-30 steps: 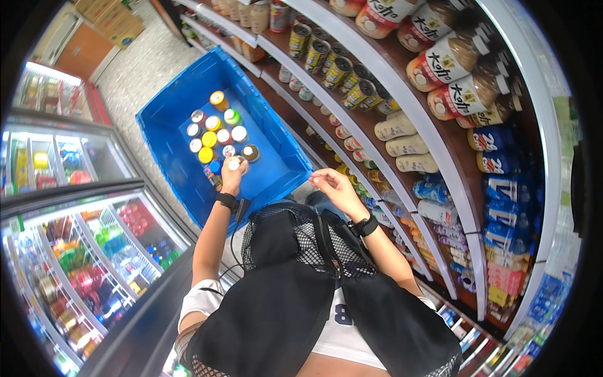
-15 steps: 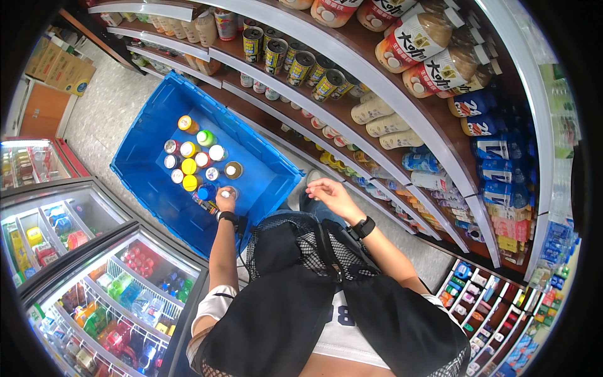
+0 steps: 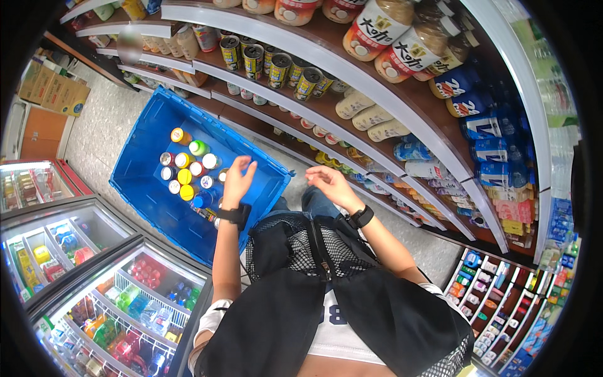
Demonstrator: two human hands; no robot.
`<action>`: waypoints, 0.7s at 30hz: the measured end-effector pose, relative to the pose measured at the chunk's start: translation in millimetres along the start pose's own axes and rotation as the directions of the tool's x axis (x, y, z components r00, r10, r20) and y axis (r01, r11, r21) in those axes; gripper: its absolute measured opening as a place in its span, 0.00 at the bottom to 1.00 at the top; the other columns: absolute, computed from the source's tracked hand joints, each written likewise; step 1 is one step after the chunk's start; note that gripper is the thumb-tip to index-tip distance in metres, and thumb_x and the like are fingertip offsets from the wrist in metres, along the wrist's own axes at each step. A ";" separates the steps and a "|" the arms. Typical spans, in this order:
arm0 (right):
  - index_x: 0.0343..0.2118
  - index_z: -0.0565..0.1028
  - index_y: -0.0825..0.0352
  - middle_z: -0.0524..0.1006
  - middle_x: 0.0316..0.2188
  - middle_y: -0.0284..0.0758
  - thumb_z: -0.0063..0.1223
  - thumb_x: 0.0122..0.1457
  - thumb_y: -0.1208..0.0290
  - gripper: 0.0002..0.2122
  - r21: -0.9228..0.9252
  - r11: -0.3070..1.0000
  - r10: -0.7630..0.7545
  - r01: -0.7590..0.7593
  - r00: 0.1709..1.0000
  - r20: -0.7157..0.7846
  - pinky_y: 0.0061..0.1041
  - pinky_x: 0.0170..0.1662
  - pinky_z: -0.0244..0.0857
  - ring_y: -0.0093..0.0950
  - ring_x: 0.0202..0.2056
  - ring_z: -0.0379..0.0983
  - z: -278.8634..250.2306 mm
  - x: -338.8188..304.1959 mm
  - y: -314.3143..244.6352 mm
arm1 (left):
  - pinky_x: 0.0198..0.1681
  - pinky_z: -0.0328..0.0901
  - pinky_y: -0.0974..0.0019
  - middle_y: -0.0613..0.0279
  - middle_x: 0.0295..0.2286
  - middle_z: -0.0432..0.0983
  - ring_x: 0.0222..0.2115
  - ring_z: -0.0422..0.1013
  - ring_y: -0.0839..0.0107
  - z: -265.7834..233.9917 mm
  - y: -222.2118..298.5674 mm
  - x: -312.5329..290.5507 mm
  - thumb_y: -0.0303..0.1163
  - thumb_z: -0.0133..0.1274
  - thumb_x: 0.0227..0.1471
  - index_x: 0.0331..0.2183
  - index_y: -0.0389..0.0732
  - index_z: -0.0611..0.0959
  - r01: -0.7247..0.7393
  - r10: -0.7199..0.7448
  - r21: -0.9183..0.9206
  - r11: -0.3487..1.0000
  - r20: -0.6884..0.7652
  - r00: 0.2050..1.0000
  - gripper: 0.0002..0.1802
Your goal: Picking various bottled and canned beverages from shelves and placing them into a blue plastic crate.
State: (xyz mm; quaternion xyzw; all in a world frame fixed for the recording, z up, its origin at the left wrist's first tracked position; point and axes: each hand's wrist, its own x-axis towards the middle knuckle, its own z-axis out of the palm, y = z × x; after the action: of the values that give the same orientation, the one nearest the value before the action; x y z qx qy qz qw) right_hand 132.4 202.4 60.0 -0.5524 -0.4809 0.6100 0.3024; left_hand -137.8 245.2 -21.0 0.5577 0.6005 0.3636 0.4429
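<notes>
A blue plastic crate (image 3: 135,191) stands ahead of me on the left, with a cluster of upright capped bottles inside. Among them are an orange-capped bottle (image 3: 180,136), a green-capped bottle (image 3: 199,147), a yellow-capped bottle (image 3: 186,192) and a blue-capped bottle (image 3: 202,200). Above the crate's near right part is my left hand (image 3: 239,179), empty, with thumb and fingers apart; it hides some of the bottles. My right hand (image 3: 330,185) hovers beyond the crate's right corner, fingers loosely bent and apart, holding nothing.
Curved shelves of drinks run along the far and right sides, with yellow-black cans (image 3: 279,70) and large bottles (image 3: 377,28). At the lower left is a glass-topped chest freezer (image 3: 135,314). Cardboard boxes (image 3: 53,88) are stacked at the far left.
My left hand has let go of a bottle top in the crate, risen and moved slightly right, its fingers opening. The right hand keeps about the same pose. The view has shifted a little.
</notes>
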 end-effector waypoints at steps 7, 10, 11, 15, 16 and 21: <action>0.44 0.74 0.70 0.78 0.37 0.31 0.53 0.60 0.71 0.12 -0.002 0.992 -0.127 0.128 0.988 -0.089 0.21 0.44 0.67 0.19 0.37 0.73 -25.7 -4.4 -15.8 | 0.41 0.68 0.63 0.52 0.36 0.78 0.40 0.75 0.62 69.1 118.8 68.5 0.36 0.57 0.51 0.41 0.35 0.78 -0.359 0.362 -0.056 0.932 0.223 0.905 0.18; 0.44 0.74 0.69 0.78 0.37 0.31 0.53 0.60 0.69 0.12 -0.035 0.988 -0.155 0.152 0.981 -0.114 0.20 0.44 0.66 0.18 0.37 0.72 -37.5 -7.8 -12.5 | 0.42 0.67 0.61 0.49 0.38 0.76 0.41 0.74 0.57 100.9 153.4 86.1 0.37 0.58 0.49 0.42 0.35 0.77 -0.468 0.468 -0.057 0.882 0.219 0.856 0.20; 0.44 0.74 0.69 0.78 0.37 0.31 0.53 0.60 0.69 0.12 -0.032 0.986 -0.167 0.164 0.979 -0.120 0.20 0.44 0.66 0.18 0.37 0.72 -41.7 -9.5 -13.3 | 0.46 0.65 0.58 0.46 0.41 0.74 0.44 0.71 0.53 108.1 164.7 91.7 0.36 0.58 0.49 0.45 0.33 0.74 -0.526 0.514 -0.023 0.850 0.249 0.821 0.24; 0.45 0.74 0.70 0.78 0.38 0.32 0.53 0.60 0.69 0.13 0.001 0.979 -0.200 0.202 0.969 -0.142 0.21 0.45 0.66 0.19 0.39 0.72 -64.7 -12.6 -12.2 | 0.49 0.62 0.56 0.43 0.42 0.72 0.46 0.68 0.49 146.8 190.7 115.7 0.33 0.60 0.43 0.45 0.32 0.72 -0.646 0.636 0.054 0.761 0.131 0.760 0.27; 0.45 0.73 0.70 0.78 0.38 0.32 0.52 0.60 0.70 0.13 0.014 0.978 -0.202 0.206 0.968 -0.148 0.21 0.46 0.66 0.19 0.39 0.73 -70.0 -14.1 -16.0 | 0.49 0.63 0.57 0.43 0.41 0.73 0.45 0.69 0.49 152.4 193.1 124.5 0.31 0.60 0.42 0.43 0.32 0.74 -0.639 0.625 0.025 0.769 0.187 0.758 0.25; 0.46 0.73 0.71 0.78 0.41 0.36 0.50 0.61 0.72 0.13 0.097 0.968 -0.212 0.232 0.960 -0.181 0.22 0.49 0.66 0.22 0.42 0.74 -93.2 -12.2 -25.7 | 0.35 0.65 0.54 0.50 0.27 0.77 0.31 0.72 0.50 176.8 186.7 151.8 0.27 0.58 0.41 0.29 0.35 0.80 -0.762 0.724 0.239 0.602 0.240 0.647 0.09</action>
State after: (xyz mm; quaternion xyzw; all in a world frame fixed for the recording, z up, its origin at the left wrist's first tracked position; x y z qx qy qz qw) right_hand 220.6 224.1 95.0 -0.5259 -0.4758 0.5503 0.4407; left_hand 95.1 406.8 72.9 0.8409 0.3367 0.3789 0.1897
